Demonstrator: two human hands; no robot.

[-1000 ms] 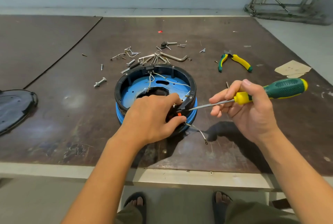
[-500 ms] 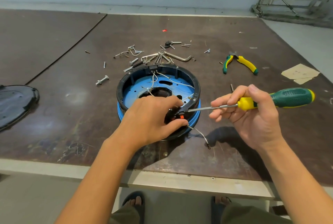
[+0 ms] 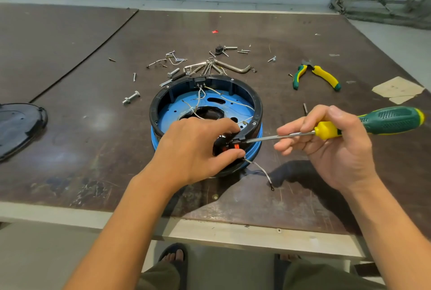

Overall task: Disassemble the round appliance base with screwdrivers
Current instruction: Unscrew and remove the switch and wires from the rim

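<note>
The round appliance base (image 3: 179, 98), a black ring over a blue plate with loose white wires inside, lies on the dark table (image 3: 93, 140). My left hand (image 3: 193, 149) grips its near rim, thumb and fingers around a black part with orange tabs (image 3: 236, 145). My right hand (image 3: 326, 147) holds a green-and-yellow screwdriver (image 3: 377, 123) almost level. Its metal tip meets the rim just beside the orange tabs. A wire with a ring terminal (image 3: 263, 170) trails out onto the table.
Loose screws, bolts and hex keys (image 3: 210, 65) lie scattered behind the base. Green-and-yellow pliers (image 3: 319, 76) rest at the right rear, near a paper scrap (image 3: 396, 89). A black cover (image 3: 18, 126) sits at the left edge. The table's front edge runs just before my feet.
The view has shifted slightly. Both hands keep their hold, and the screwdriver tip stays at the same spot on the rim.
</note>
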